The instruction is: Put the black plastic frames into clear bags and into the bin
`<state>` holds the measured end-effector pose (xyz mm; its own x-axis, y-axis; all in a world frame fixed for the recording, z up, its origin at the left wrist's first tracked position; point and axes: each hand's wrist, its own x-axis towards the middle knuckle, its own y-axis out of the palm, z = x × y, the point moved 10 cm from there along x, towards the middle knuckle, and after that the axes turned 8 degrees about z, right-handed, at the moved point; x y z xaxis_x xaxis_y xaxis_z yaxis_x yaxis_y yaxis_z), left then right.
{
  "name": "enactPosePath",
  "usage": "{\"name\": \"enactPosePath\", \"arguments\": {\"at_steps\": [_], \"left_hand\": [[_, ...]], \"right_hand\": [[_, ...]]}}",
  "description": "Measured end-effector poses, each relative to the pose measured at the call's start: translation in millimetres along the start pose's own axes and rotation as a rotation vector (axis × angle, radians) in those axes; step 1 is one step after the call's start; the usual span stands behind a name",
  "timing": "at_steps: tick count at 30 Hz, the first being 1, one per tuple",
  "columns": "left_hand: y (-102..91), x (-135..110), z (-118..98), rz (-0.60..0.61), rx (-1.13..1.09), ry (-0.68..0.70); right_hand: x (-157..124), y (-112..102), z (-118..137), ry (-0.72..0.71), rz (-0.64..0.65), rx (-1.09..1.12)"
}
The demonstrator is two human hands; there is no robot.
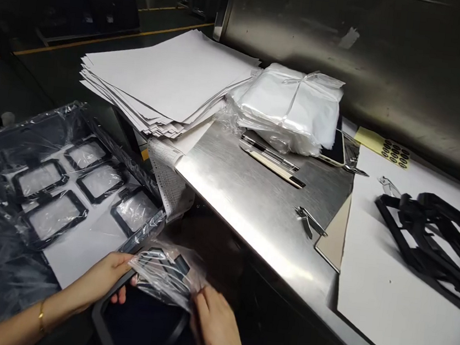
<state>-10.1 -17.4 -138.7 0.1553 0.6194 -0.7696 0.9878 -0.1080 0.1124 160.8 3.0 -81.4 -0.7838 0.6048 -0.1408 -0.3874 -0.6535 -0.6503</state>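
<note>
A clear plastic bag [160,275] is stretched between my hands above the dark floor, with its far end crumpled. Partly inside it is a black plastic frame [103,321], whose near end sticks out of the bag toward me. My left hand [108,275] is closed on the frame's left side and the bag's edge. On the other side, my right hand [217,318] pinches the bag's right edge; the frame's right side is partly hidden behind that hand.
Left of me, a plastic-lined box [79,108] holds several bagged black frames [56,219] on white paper. The metal bench [251,208] bears a paper stack [162,76], a tied bundle of clear bags [296,102], pens [274,166], nippers [307,221] and black frames [434,234].
</note>
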Motion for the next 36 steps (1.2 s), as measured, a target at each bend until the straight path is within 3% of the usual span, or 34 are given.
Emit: {"name": "enactPosePath", "arguments": {"at_steps": [4,6,10,13,16,20,24,28,30,32,34,36], "left_hand": [[-3.4,3.3,7.1,-0.053,-0.075,-0.116],[-4.9,3.2,8.9,-0.081,-0.162,-0.22],[3.1,6.2,1.0,-0.024,-0.325,-0.386],[14.3,10.2,-6.4,0.08,-0.341,-0.419],[17.6,10.0,-2.6,0.105,-0.233,-0.393],[14.6,3.2,4.9,0.071,0.05,-0.319],[17.8,-12.4,-2.4,0.067,0.231,-0.286],[18.2,-35.8,-4.5,0.08,0.344,-0.248],[21.4,-42.2,13.6,0.146,0.231,-0.292],[29.0,-39.0,37.8,0.209,-0.083,-0.373],[40.1,-22.2,53.2,0.23,-0.412,-0.421],[51.6,6.2,56.7,0.22,-0.599,-0.391]], "right_hand": [[5.2,28.5,29.9,-0.156,0.186,0.227],[16.2,27.1,30.3,-0.098,0.169,0.317],[33.6,-10.2,-10.7,0.172,-0.025,0.373],[37.0,-40.7,-35.9,0.245,-0.093,0.374],[29.1,-56.5,-40.0,0.228,-0.089,0.355],[4.0,-56.2,-24.2,0.168,-0.054,0.348],[-12.0,-67.6,-13.3,0.134,-0.143,0.387],[-9.2,-85.7,-9.1,0.091,-0.235,0.459],[-4.9,-88.0,-5.9,0.065,-0.224,0.482],[-0.4,-84.3,-0.1,0.031,-0.171,0.492],[4.0,-75.2,9.1,-0.021,-0.092,0.497],[7.6,-61.1,19.3,-0.076,-0.012,0.495]]}}
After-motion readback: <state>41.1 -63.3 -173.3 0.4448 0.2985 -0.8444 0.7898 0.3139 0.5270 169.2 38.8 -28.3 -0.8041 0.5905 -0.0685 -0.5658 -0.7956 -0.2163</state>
